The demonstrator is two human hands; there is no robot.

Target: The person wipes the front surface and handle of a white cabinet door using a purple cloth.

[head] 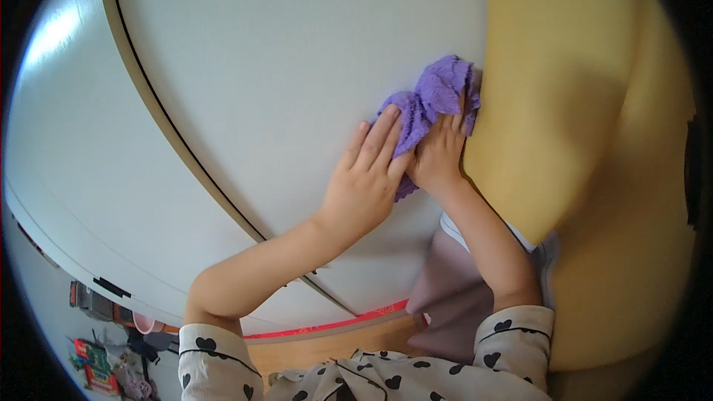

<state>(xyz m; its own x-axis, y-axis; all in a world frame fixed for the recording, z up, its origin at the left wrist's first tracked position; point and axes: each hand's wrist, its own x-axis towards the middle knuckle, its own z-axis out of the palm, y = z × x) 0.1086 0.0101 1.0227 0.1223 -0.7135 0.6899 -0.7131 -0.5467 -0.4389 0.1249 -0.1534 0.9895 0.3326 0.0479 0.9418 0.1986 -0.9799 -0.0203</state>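
Note:
A crumpled purple cloth [443, 86] lies against a white panel [289, 55], close to where it meets a yellow surface [540, 94]. My left hand [365, 186] rests on the cloth's lower left part, its fingers stretched out over the folds. Beside it, my right hand [443, 153] has its fingers partly tucked under the cloth, next to the yellow edge. Folds hide those fingertips. The two hands are close together, and the left thumb is near the right hand.
A dark gap with a beige edge strip [184, 142] divides the white panels. Red tape [328, 324] runs along the bottom, above wood-toned flooring [334, 348]. Greyish-mauve fabric [451, 289] hangs below my right forearm. Assorted items, including a pink container [146, 323], stand at lower left.

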